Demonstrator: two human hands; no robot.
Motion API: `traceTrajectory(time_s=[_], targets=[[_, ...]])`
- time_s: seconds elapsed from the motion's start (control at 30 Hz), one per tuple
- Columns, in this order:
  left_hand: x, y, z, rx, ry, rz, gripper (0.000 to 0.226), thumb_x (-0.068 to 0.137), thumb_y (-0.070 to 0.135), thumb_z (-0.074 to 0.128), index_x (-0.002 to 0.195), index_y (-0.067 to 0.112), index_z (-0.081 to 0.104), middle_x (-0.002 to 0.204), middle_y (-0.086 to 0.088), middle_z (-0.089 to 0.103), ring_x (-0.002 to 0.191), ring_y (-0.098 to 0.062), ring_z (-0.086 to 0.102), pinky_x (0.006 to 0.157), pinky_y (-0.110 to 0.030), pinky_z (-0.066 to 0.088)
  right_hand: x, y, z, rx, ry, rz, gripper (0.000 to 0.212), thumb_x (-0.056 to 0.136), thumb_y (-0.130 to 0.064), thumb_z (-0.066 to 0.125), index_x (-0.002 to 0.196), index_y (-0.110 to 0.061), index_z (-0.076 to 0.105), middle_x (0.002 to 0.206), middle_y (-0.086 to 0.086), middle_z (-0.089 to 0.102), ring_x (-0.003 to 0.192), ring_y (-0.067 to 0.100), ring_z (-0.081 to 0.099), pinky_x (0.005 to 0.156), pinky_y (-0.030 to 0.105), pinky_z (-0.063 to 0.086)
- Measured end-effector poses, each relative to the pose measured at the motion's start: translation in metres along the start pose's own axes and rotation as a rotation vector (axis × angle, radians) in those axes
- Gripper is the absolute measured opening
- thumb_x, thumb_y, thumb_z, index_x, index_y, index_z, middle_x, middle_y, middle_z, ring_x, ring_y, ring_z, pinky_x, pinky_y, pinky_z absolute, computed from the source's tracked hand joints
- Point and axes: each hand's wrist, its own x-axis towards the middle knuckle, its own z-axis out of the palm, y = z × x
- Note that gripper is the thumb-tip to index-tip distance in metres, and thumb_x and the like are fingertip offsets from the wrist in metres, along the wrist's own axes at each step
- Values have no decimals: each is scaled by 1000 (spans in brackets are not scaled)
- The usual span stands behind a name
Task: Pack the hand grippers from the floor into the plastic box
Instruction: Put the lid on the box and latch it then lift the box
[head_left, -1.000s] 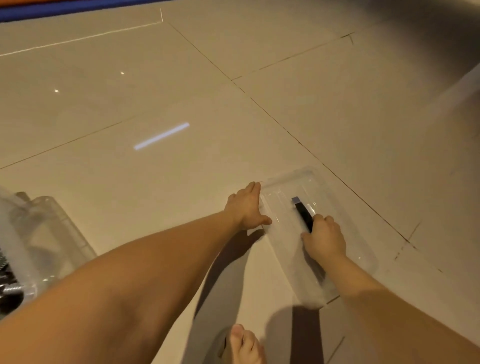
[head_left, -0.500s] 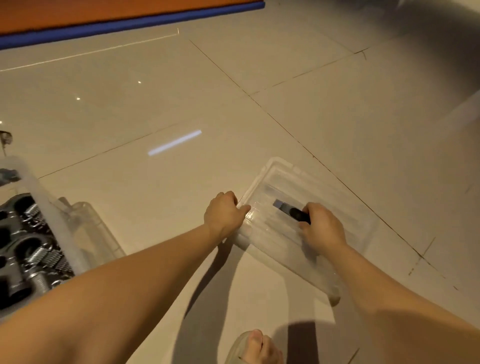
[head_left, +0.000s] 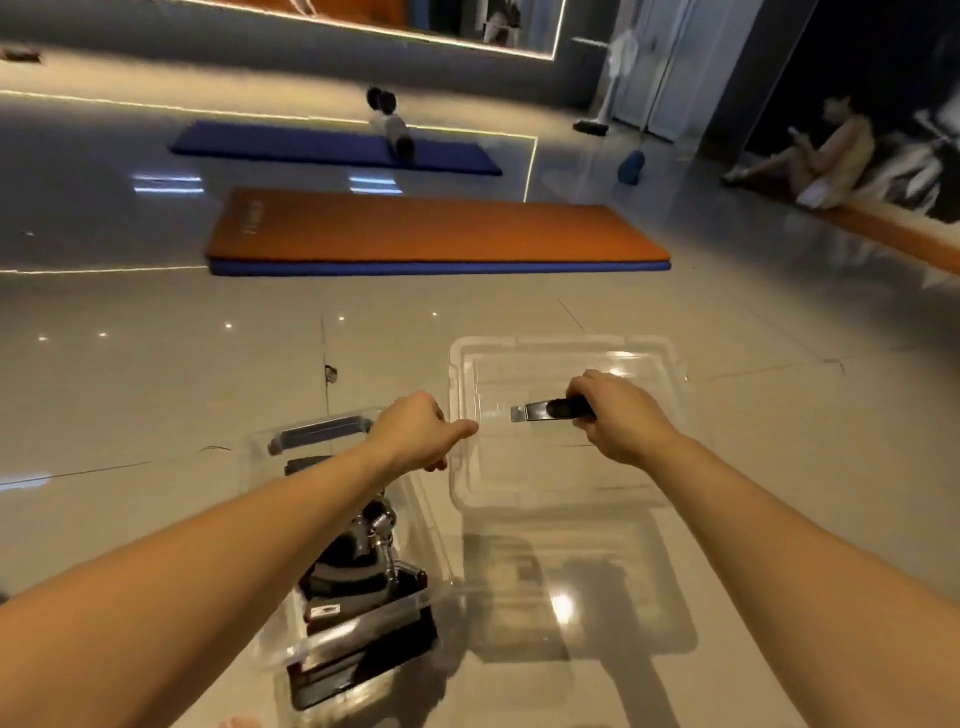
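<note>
A clear plastic lid (head_left: 566, 483) is held up off the floor between my hands, tilted toward me. My left hand (head_left: 415, 439) grips its left edge. My right hand (head_left: 618, 415) grips the black handle (head_left: 545, 410) in the lid's middle. Below my left forearm stands the clear plastic box (head_left: 358, 618) on the floor, with black and metal hand grippers (head_left: 363, 561) packed inside. The lid hangs to the right of the box, not over it.
An orange mat (head_left: 431, 234) on a blue one lies on the tiled floor ahead, with another blue mat (head_left: 332, 148) behind it. A person (head_left: 826, 150) sits at the far right by the wall. A fan stand (head_left: 613, 88) is near the doors.
The lid has been lifted off the floor and swung left toward the box. My view has risen, and the box with the hand grippers has come into full view under my left arm.
</note>
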Motion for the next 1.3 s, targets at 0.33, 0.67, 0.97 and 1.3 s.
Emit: traceTrajectory(time_s=[0.33,0.67,0.97,1.3], targets=[[-72,-90,-98,-215,284,-380,33,84,39,80,83,8,69,75,-8,73,62,-21,67,63,-38,58,47,-153,-14,-46,-32,-448,16,92,-15,67,105,-23,62,98,-11,54,87,17,56,73,32,48],[-98,-120,-80,-472,503,-737,20,85,21,76,85,6,63,72,-13,72,64,-27,75,66,-44,65,111,-203,19,-93,-39,-771,20,92,-21,68,111,-26,66,104,-7,60,92,17,56,81,37,50],[-126,-126,-51,-565,684,-945,20,83,21,75,85,2,68,61,-12,73,56,-26,74,66,-43,65,152,-206,64,44,51,-870,55,86,-49,70,133,-23,57,135,0,53,126,21,48,109,41,39],[-164,-104,22,-692,823,-1231,23,88,19,74,96,0,63,78,-18,73,65,-29,74,66,-40,64,199,-188,108,198,-139,-514,39,102,-40,47,131,-15,54,129,14,56,113,34,57,94,50,50]])
